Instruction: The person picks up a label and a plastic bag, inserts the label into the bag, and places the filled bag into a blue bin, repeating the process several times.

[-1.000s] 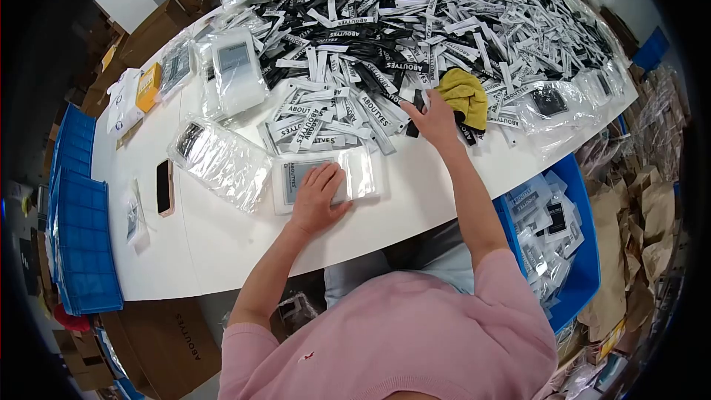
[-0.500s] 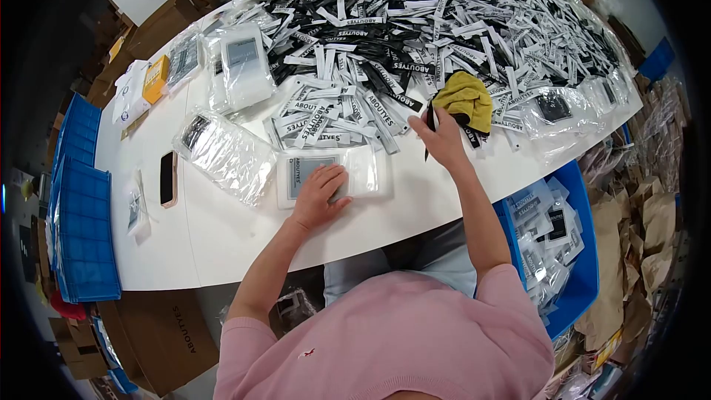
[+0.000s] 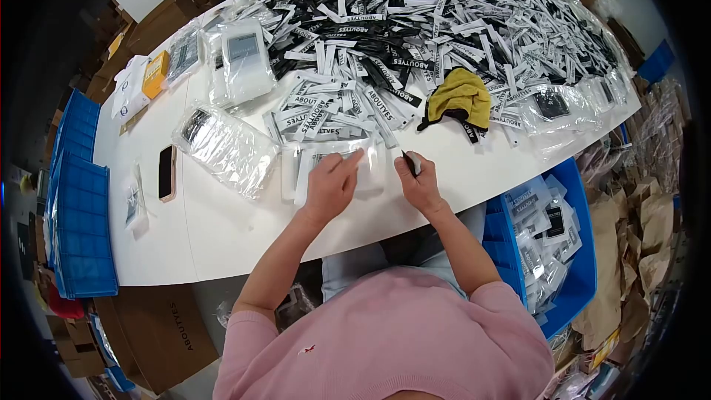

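My left hand [image 3: 333, 184] is closed on a clear plastic bag [image 3: 305, 175] at the top of a small stack in front of me, its fingertips partly blurred. The hand covers much of the bag's printed label. To the right of the stack, my right hand [image 3: 422, 182] is closed around a slim black object [image 3: 412, 164], whose kind I cannot tell. Beyond the stack lies a loose pile of white ABOUTYES label strips [image 3: 318, 112]. A mustard-yellow cloth [image 3: 458, 96] rests on the table, above and to the right of my right hand.
A large heap of black and white strips [image 3: 415, 30] spreads over the far side of the white table [image 3: 244, 248]. More bags [image 3: 226, 150] and a phone [image 3: 167, 173] lie to the left. A blue bin [image 3: 585, 281] of filled bags stands at right, blue crates [image 3: 83, 222] at left.
My right hand has moved down and left from beside the yellow cloth, still with the black object. My left hand has shifted up and right, and the top bag's label no longer shows clearly.
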A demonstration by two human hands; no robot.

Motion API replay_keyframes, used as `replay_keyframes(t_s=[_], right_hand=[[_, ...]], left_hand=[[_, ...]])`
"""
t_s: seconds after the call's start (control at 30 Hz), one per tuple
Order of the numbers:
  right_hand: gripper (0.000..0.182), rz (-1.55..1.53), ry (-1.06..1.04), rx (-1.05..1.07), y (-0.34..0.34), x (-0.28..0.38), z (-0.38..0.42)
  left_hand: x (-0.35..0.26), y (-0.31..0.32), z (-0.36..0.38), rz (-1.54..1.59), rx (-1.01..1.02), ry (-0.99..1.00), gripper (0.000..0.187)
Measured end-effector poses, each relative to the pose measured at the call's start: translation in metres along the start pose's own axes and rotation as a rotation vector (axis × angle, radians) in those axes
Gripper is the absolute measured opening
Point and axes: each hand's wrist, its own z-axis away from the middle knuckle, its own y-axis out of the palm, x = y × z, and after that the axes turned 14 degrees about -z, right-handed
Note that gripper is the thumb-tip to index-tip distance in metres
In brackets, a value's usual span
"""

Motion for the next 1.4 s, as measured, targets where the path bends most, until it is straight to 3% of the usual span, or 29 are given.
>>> replay_keyframes(t_s=[0.03,0.07,0.1,0.17,0.27,0.33,0.4,0.43,0.47,0.5,0.53,0.6,0.67,0.7,0.73,0.77,0.8,0.83,0.87,0.93,1.0,1.07,1.13,1.2,1.23,1.33,1.4], right_hand=[[0.028,-0.126,0.185,-0.023,0.005,0.008,-0.002],[0.028,-0.253,0.371,-0.046,0.006,0.016,-0.005],[0.028,-0.252,0.371,-0.044,0.004,0.026,-0.010],[0.026,-0.479,0.745,0.031,-0.003,0.041,-0.019],[0.023,-0.468,0.703,0.092,-0.009,0.044,-0.021],[0.022,-0.399,0.627,0.104,-0.008,0.042,-0.019],[0.019,-0.213,0.558,0.147,-0.003,0.042,-0.017],[0.017,-0.103,0.428,0.189,0.002,0.038,-0.014],[0.016,0.009,0.299,0.227,0.006,0.037,-0.010],[0.018,0.023,0.196,0.296,0.007,0.044,-0.008],[0.017,0.044,0.155,0.329,0.010,0.049,-0.008],[0.017,0.037,0.097,0.358,0.012,0.055,-0.008],[0.017,-0.030,0.162,0.342,0.009,0.045,-0.007],[0.017,-0.106,0.238,0.331,0.008,0.045,-0.008],[0.017,-0.098,0.233,0.328,0.007,0.045,-0.009],[0.016,-0.011,0.184,0.319,0.008,0.047,-0.009],[0.015,0.076,0.137,0.310,0.010,0.049,-0.010],[0.014,0.188,-0.032,0.324,0.013,0.046,-0.007],[0.014,0.193,-0.032,0.325,0.013,0.048,-0.004],[0.017,0.249,-0.183,0.275,0.016,0.058,0.000],[0.019,0.315,-0.152,0.339,0.018,0.063,0.002],[0.021,0.377,-0.117,0.407,0.021,0.061,0.004],[0.025,0.235,-0.118,0.323,0.024,0.055,0.001],[0.025,0.166,-0.088,0.284,0.028,0.056,0.000],[0.025,0.177,-0.160,0.290,0.027,0.060,0.000],[0.022,0.441,-0.253,0.204,0.007,0.043,-0.010],[0.024,0.482,-0.176,0.213,0.009,0.038,-0.014]], left_hand=[[-0.003,-0.001,-0.002,0.000,-0.001,0.000,0.030],[-0.006,-0.003,-0.004,-0.089,-0.023,0.185,0.033],[-0.010,-0.006,-0.006,-0.178,-0.044,0.369,0.036],[-0.012,-0.006,-0.007,-0.172,-0.098,0.420,0.043],[-0.011,-0.009,-0.004,-0.181,0.034,0.475,0.045],[-0.021,-0.009,-0.003,0.031,0.153,0.183,0.052],[-0.022,-0.002,0.003,0.157,0.223,0.016,0.060],[-0.028,-0.001,0.004,0.462,0.274,-0.185,0.045],[-0.025,0.001,0.003,0.461,0.261,-0.169,0.045],[-0.018,0.004,0.002,0.596,0.390,-0.329,0.035],[-0.014,0.004,0.001,0.730,0.522,-0.491,0.027],[-0.015,0.001,-0.004,0.788,0.534,-0.508,0.020],[-0.025,-0.008,-0.010,1.054,0.486,-0.713,0.021],[-0.024,-0.003,-0.009,1.059,0.485,-0.701,0.021],[-0.020,0.003,-0.005,0.865,0.470,-0.583,0.019],[-0.017,0.007,-0.003,0.671,0.450,-0.469,0.018],[-0.021,0.003,-0.008,0.676,0.448,-0.464,0.018],[-0.026,-0.005,-0.016,0.453,0.501,-0.434,0.018],[-0.030,-0.009,-0.019,0.228,0.549,-0.403,0.018],[-0.021,0.003,-0.014,0.332,0.473,-0.446,0.017],[-0.009,0.008,-0.013,0.351,0.202,-0.146,0.019],[0.004,0.005,-0.019,0.339,0.150,-0.104,0.022],[-0.001,0.000,-0.025,0.372,0.177,-0.184,0.032],[-0.007,-0.013,-0.032,0.231,0.523,-0.383,0.043],[-0.011,-0.020,-0.031,0.162,0.572,-0.235,0.049],[-0.008,-0.010,-0.023,0.145,0.022,-0.129,0.047],[-0.022,-0.017,-0.028,-0.041,-0.011,0.042,0.053]])
